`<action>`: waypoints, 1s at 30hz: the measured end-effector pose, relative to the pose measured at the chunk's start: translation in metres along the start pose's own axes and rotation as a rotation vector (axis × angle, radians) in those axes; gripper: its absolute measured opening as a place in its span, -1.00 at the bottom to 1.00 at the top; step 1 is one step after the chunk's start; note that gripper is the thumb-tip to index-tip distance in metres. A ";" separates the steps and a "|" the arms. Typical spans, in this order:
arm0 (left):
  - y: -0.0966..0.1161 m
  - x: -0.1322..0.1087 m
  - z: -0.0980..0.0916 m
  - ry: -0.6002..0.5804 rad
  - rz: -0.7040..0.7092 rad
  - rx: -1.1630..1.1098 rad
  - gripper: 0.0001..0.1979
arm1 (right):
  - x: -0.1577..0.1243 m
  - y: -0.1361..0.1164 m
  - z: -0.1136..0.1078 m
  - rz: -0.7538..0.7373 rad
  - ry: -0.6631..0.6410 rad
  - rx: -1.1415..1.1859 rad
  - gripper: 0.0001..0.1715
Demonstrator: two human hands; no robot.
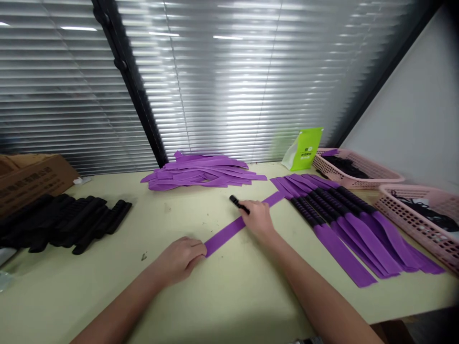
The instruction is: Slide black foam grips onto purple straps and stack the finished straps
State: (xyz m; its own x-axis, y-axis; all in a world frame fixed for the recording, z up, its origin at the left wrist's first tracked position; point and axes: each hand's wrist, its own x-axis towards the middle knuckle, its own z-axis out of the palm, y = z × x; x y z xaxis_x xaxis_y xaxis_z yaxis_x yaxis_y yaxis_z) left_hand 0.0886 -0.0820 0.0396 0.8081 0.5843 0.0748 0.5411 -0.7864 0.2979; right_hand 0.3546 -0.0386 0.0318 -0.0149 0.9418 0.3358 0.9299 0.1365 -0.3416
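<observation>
From where I stand, the purple strip (224,236) is in the middle of the table (179,306), in front of the person. Call the window side twelve. The strip is long and flat, and it runs from eight o'clock to two o'clock. The left hand (182,258) pinches its near end. The right hand (258,217) has its fingers curled around a black tube (238,203) that points to ten; I can't tell if they grip the strip too. The far end runs up to a row of purple straps with black sleeves (355,234) at three, in its way. A purple pile (201,173) lies at twelve, a green bag (306,149) stands at one, and more black tubes (71,220) lie at nine, beside a cardboard box (39,179) at ten. The far pink basket (362,182), at two, holds black things and a purple bit. The near pink basket (412,217), at three, holds black stringy things.
</observation>
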 end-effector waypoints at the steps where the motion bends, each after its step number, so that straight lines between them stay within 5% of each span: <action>1: -0.004 0.000 0.002 0.021 -0.001 0.019 -0.76 | -0.009 -0.017 0.003 -0.073 -0.047 0.080 -0.70; 5: -0.009 0.000 0.006 0.072 0.037 0.085 -0.72 | -0.039 -0.068 0.018 -0.238 -0.252 0.230 -0.73; 8: -0.008 0.000 0.002 0.062 0.046 0.091 -0.70 | -0.036 -0.068 0.021 -0.201 -0.282 0.230 -0.71; 16: -0.006 -0.003 -0.016 -0.037 0.052 -0.099 -0.67 | 0.037 0.069 -0.005 0.440 -0.042 0.049 -0.70; 20: 0.002 -0.003 -0.016 -0.057 0.031 -0.097 -0.68 | 0.041 0.098 -0.004 0.474 0.072 -0.091 -0.66; 25: 0.001 -0.002 -0.010 0.000 0.029 -0.057 -0.69 | 0.029 0.070 0.002 0.248 0.112 -0.128 -0.66; 30: -0.004 0.000 0.002 0.080 0.056 0.006 -0.70 | -0.009 -0.015 0.010 -0.143 -0.006 0.221 -0.68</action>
State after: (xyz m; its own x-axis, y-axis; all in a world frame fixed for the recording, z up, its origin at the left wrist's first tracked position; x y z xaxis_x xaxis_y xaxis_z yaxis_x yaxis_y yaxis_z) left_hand 0.0865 -0.0793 0.0361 0.8159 0.5534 0.1674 0.4971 -0.8194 0.2855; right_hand 0.3367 -0.0463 0.0252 -0.1427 0.9099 0.3896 0.8154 0.3312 -0.4748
